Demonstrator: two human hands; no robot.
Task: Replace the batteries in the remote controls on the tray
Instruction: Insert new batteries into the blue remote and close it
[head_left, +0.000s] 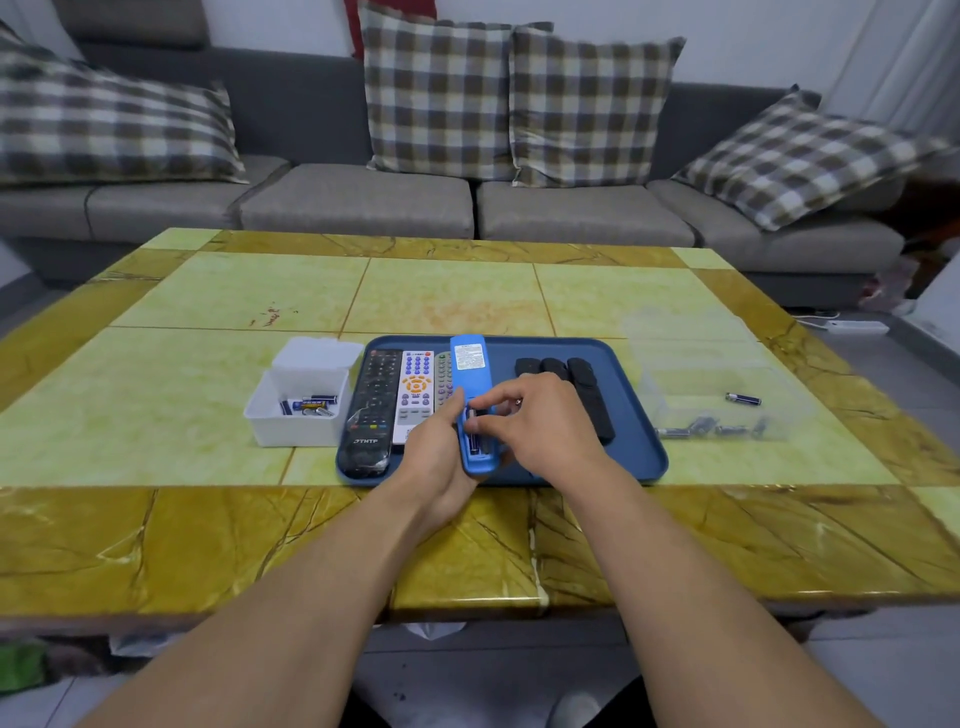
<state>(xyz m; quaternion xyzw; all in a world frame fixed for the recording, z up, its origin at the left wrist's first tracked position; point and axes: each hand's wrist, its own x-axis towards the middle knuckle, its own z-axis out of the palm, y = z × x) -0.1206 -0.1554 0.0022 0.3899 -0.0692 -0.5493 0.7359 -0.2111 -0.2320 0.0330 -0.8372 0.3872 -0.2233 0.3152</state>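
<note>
Two hands, left grip (434, 457) round blue remote (470, 382), right fingertips (475, 425) at battery bay

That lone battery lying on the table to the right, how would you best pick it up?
Pinch the loose battery across its middle, coming straight down from above. It lies flat on the table, a thin cylinder pointing left-right, so fingers go on its near and far sides.

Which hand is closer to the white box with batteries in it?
Left. The left hand holds the blue remote nearest the white plastic box; the right hand works on the remote's far side, farther away.
</note>
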